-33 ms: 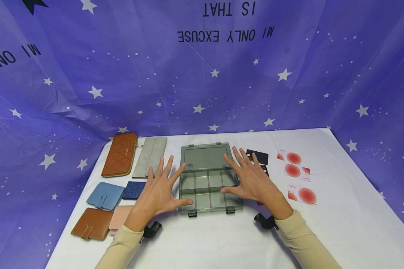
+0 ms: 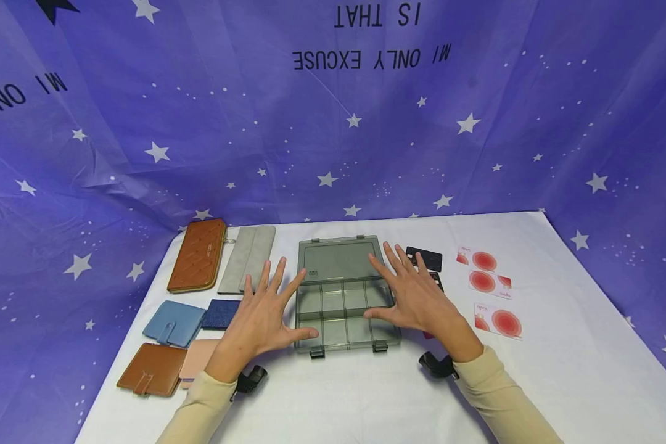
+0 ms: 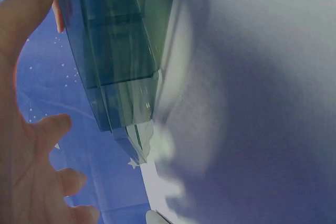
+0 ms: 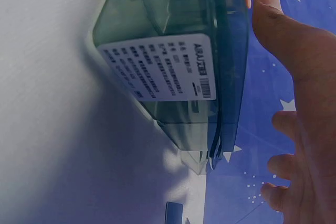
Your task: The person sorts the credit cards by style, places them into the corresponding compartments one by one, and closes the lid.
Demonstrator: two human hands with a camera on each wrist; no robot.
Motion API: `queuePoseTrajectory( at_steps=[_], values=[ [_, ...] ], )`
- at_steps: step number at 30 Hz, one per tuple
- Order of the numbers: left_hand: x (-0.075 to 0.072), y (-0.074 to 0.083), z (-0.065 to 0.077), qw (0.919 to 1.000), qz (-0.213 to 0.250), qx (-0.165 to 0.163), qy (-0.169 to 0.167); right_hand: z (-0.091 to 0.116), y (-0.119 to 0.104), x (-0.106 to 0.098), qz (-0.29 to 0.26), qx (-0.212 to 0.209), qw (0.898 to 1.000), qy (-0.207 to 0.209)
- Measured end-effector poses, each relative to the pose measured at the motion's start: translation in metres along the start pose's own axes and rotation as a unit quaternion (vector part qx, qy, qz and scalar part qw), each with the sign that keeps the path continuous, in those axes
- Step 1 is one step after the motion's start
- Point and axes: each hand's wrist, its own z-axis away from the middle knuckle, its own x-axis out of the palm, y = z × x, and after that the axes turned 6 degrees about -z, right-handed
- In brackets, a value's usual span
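A see-through grey plastic box [image 2: 333, 330] sits in the middle of the table, its lid [image 2: 338, 259] folded back to the far side. Dividers split it into several bare compartments. My left hand [image 2: 263, 324] hovers by the box's left side with fingers spread wide. Over the right side, my right hand [image 2: 416, 299] is spread the same way, its thumb overlapping a compartment in the head view. Neither hand holds anything. In the right wrist view, a white printed label [image 4: 163, 69] shows on the box's side wall, with the thumb beside it.
On the left lie a brown quilted wallet [image 2: 198, 256], a grey wallet [image 2: 246, 256], a light blue one [image 2: 174, 324], a navy one [image 2: 219, 314], a brown one [image 2: 152, 370] and a pink one [image 2: 198, 357]. Right are black cards [image 2: 427, 259] and red-and-white cards [image 2: 498, 320].
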Motion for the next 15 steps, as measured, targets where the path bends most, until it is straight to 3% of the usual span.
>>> queuePoseTrajectory(
  at_steps=[8, 15],
  values=[
    [-0.003, -0.002, 0.001, 1.0, 0.003, 0.007, -0.004, 0.0, 0.0, -0.004, -0.02, 0.002, 1.0, -0.002],
    [-0.009, -0.006, 0.002, 0.9989, 0.031, 0.034, -0.011, -0.001, 0.008, -0.012, -0.021, 0.008, 1.0, -0.009]
  ],
)
